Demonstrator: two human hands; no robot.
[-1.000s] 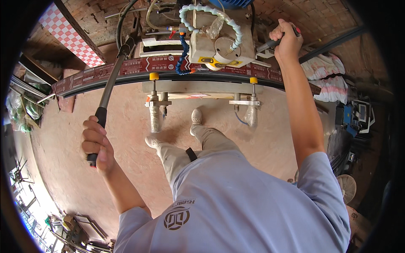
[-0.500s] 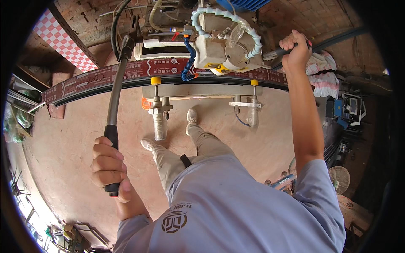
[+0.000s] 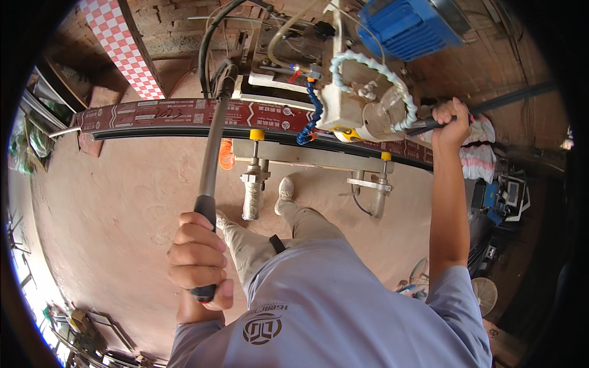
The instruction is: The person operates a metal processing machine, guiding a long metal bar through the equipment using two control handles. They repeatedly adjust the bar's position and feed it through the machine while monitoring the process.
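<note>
My left hand [image 3: 199, 260] is wrapped round the black grip of a long metal lever [image 3: 211, 156], which rises to a joint on the machine. At the right, my raised right hand [image 3: 452, 122] is closed round a dark handle [image 3: 426, 126] beside the machine head [image 3: 337, 107]. A long bar with red printed film [image 3: 251, 115] lies across the machine under the head. Two clamp cylinders, a left one [image 3: 251, 190] and a right one [image 3: 377, 193], stand on the near side, each topped by a yellow pad.
A pale segmented hose [image 3: 409, 104] and a blue one [image 3: 313, 101] curve around the head. Behind it is a blue motor [image 3: 405, 30]. An orange coiled hose [image 3: 226, 154] hangs by the left clamp. White sacks [image 3: 478, 161] and a fan [image 3: 485, 296] are at the right.
The view has shifted, so the machine and both hands appear farther right and lower. More of the blue motor shows. Both hands keep their holds.
</note>
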